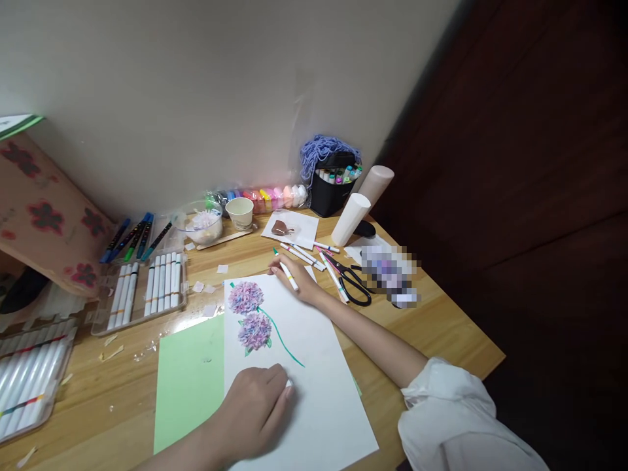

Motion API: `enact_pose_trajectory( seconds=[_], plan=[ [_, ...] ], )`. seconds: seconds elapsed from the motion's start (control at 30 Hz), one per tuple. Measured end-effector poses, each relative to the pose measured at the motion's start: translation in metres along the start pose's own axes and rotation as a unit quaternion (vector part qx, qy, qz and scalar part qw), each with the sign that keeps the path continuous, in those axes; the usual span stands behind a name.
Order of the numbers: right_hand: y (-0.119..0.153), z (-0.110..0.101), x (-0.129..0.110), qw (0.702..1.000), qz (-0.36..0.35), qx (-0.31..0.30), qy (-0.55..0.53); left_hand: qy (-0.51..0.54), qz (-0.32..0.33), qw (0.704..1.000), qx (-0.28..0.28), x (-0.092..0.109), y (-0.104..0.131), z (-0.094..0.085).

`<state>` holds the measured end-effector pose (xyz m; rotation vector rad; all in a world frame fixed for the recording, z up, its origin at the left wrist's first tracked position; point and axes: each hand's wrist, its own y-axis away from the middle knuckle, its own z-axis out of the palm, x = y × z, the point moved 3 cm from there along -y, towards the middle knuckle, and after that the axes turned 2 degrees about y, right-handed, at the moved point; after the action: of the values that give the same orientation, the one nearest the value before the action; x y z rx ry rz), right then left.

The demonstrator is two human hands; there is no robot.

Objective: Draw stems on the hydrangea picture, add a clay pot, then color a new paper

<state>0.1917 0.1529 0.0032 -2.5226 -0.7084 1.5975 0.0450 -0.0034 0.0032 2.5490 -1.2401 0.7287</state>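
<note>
My right hand (297, 278) is closed around a white marker (289, 275) with a green end and a yellow band. It rests at the upper right edge of a white sheet of paper (304, 412). On the sheet are two pink and purple hydrangea flower heads (254, 331) with green leaves, and a curved green stem line runs down from them to the right. My left hand (258, 405) lies closed on the lower part of the sheet. A small white piece (289, 384), perhaps a marker cap, pokes out between its thumb and forefinger.
Green paper (189, 379) lies under the sheet. Black scissors (354, 288) and loose markers are at right, near two white cylinders (350, 219) and a black marker case (333, 193). Marker trays (184, 297) stand left; a paper cup (240, 212) and clear bowl (203, 229) stand behind.
</note>
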Motion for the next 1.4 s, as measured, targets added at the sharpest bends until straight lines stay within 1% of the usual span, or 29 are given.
enact_pose_trajectory(
  seconds=[0.13, 0.27, 0.37, 0.5, 0.57, 0.7, 0.83, 1.0, 1.4],
  plan=[
    [0.0, -0.001, 0.001, 1.0, -0.004, -0.001, -0.01, -0.004, -0.036, 0.999, 0.0, -0.002, -0.002, -0.001],
    [0.003, -0.002, -0.008, 1.0, -0.011, 0.005, -0.024, -0.012, -0.026, 0.999, -0.013, 0.0, -0.005, 0.0],
    [0.011, -0.001, -0.02, 0.997, 0.018, 0.005, -0.077, -0.01, -0.029, 0.999, -0.015, -0.001, -0.005, 0.0],
    [0.027, 0.005, -0.03, 0.983, 0.07, 0.017, -0.167, -0.007, -0.029, 0.999, -0.017, -0.002, -0.004, 0.001],
    [0.034, 0.007, -0.028, 0.977, 0.087, 0.027, -0.195, -0.007, -0.025, 1.0, -0.017, -0.002, -0.003, 0.002],
    [0.041, 0.01, -0.015, 0.96, 0.131, 0.043, -0.242, -0.006, -0.021, 1.0, -0.015, -0.002, -0.003, 0.003],
    [0.04, 0.011, -0.007, 0.945, 0.162, 0.031, -0.282, -0.004, -0.019, 1.0, -0.017, -0.002, -0.003, 0.003],
    [0.039, 0.012, -0.011, 0.943, 0.167, 0.007, -0.288, 0.002, -0.012, 1.0, -0.013, -0.001, -0.004, 0.001],
    [0.04, 0.013, -0.007, 0.946, 0.157, 0.006, -0.283, -0.006, -0.014, 1.0, -0.022, -0.001, -0.004, 0.001]
  ],
)
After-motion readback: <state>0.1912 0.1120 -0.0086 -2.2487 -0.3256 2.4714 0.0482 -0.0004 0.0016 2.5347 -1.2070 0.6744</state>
